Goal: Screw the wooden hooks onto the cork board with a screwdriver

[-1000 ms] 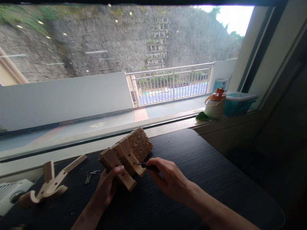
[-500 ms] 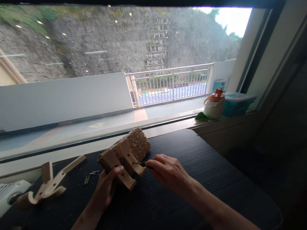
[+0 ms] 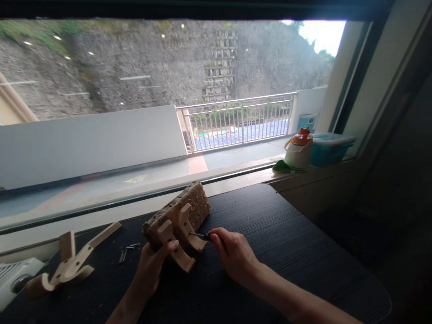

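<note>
A rough chipboard block [image 3: 200, 204] is held tilted over the middle of the bench [image 3: 297, 243], close to its far edge, by the left hand [image 3: 151, 263]; its grip is closed, the thumb pressed on the left wooden hook [image 3: 184, 260], the other fingers mostly hidden. The right wooden hook [image 3: 185, 220] is met at its lower hole by the shaft of a screwdriver [image 3: 201, 236], whose handle is enclosed in the grip of the right hand [image 3: 234, 252]. Loose screws [image 3: 124, 254] are scattered left of the left hand, and loose wooden hooks [image 3: 72, 265] are piled farther left, so room on that side is narrowed. More room is offered on the right, where black bench top is stretched to a rounded edge. The far edge is bordered by the windowsill [image 3: 232, 182], on which a bottle [image 3: 297, 155] and a teal box [image 3: 326, 154] are set.
</note>
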### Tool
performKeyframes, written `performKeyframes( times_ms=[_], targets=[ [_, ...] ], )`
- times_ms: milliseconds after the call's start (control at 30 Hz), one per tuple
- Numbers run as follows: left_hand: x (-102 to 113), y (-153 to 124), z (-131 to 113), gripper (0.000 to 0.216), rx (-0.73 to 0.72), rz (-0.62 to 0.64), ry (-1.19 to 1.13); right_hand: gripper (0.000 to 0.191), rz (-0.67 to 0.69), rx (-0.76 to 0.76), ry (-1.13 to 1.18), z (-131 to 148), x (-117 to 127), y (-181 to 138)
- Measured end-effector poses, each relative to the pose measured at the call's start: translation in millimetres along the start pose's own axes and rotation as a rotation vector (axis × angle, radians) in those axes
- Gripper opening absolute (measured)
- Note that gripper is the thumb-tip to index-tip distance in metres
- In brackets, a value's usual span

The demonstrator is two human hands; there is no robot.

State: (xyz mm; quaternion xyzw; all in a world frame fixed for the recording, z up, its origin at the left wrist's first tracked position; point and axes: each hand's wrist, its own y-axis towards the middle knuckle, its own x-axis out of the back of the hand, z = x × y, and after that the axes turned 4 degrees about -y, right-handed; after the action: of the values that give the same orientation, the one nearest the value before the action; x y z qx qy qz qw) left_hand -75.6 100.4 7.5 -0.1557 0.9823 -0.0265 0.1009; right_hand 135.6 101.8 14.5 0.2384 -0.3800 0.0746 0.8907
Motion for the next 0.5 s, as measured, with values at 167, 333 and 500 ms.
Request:
performKeyframes(
  times_ms=[167,333,500],
  targets=[
    [0.3,2.6,3.6,0.037,-0.030,-0.026,0.013,0.025,0.023,-0.030,-0.087,0.7,7.9,2.8],
    [2.5,5.1,5.6,0.037,-0.037,-0.019,0.025,0.016,-0.020,0.214,-0.380,-4.0,8.4,4.5],
    [3.5,5.8,5.9,0.037,-0.041,0.006,0.048,0.017,-0.021,0.301,-0.407,-4.4,-0.9,2.2]
  ],
)
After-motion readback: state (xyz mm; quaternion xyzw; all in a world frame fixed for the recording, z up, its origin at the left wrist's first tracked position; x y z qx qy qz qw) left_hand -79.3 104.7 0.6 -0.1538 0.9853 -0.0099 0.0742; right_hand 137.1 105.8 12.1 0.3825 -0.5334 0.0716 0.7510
